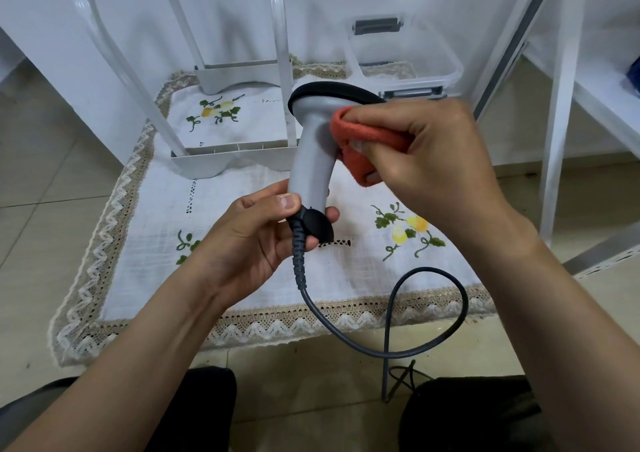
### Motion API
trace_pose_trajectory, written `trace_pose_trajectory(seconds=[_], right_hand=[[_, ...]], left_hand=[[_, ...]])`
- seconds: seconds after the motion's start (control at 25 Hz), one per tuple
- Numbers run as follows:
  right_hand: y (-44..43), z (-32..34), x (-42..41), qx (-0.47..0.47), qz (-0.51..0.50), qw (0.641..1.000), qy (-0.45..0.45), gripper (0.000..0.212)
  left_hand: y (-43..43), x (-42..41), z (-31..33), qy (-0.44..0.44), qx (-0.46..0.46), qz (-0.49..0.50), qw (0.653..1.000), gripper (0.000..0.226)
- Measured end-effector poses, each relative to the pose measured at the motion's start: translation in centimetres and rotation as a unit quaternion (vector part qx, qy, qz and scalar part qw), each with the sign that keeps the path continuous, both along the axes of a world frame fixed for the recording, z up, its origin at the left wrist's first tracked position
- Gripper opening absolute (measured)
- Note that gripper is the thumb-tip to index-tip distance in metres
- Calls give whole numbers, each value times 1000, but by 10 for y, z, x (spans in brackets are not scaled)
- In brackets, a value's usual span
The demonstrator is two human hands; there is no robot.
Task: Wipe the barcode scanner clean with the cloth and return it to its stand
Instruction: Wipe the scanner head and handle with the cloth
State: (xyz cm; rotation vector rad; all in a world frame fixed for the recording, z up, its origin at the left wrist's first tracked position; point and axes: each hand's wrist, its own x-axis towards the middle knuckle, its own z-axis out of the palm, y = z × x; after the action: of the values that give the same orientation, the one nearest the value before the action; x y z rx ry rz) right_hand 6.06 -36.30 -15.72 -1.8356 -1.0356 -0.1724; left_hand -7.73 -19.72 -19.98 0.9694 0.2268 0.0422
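A white embroidered tablecloth (166, 209) with a lace border lies spread on a tiled floor (52, 174), where a seated person cleans a handheld barcode scanner. At the cloth's far side stand a white plastic frame (287, 70) and, just right of it, a clear plastic storage box (446, 60) with grey latches. The grey barcode scanner (311, 153) is held upright in the air above the middle of the tablecloth, its black-rimmed head pointing away from the camera. The right hand (426, 153) is curled round a folded orange cloth (363, 132), pressing it against the scanner's neck just below the head. The left hand (249, 233) grips the foot of the handle, thumb on top. A dark cable (387, 330) runs from the handle's base and loops over the tablecloth's near edge onto the floor.
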Motion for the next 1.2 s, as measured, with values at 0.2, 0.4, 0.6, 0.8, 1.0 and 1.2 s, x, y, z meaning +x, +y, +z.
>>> trace_pose_trajectory(seconds=[0.2, 0.4, 0.6, 0.8, 1.0, 1.2], right_hand=[[4, -2, -3, -15, -16, 1000, 6, 26], [3, -1, -6, -34, 19, 998, 55, 28], [2, 2, -10, -57, 65, 993, 83, 30], [3, 0, -6, 10, -4, 998, 57, 25], [5, -1, -10, -28, 30, 997, 65, 28], [0, 6, -13, -94, 101, 985, 107, 34]], left_hand=[[-3, -1, -1, 4, -1, -4, 1000, 81], [-2, -1, -1, 1, 1, -2, 1000, 65], [0, 1, 0, 2, 9, 11, 1000, 53], [-2, 1, 2, 0, 1, 14, 1000, 62], [-2, 1, 0, 4, 20, 17, 1000, 30], [0, 2, -1, 10, 32, 48, 998, 29]])
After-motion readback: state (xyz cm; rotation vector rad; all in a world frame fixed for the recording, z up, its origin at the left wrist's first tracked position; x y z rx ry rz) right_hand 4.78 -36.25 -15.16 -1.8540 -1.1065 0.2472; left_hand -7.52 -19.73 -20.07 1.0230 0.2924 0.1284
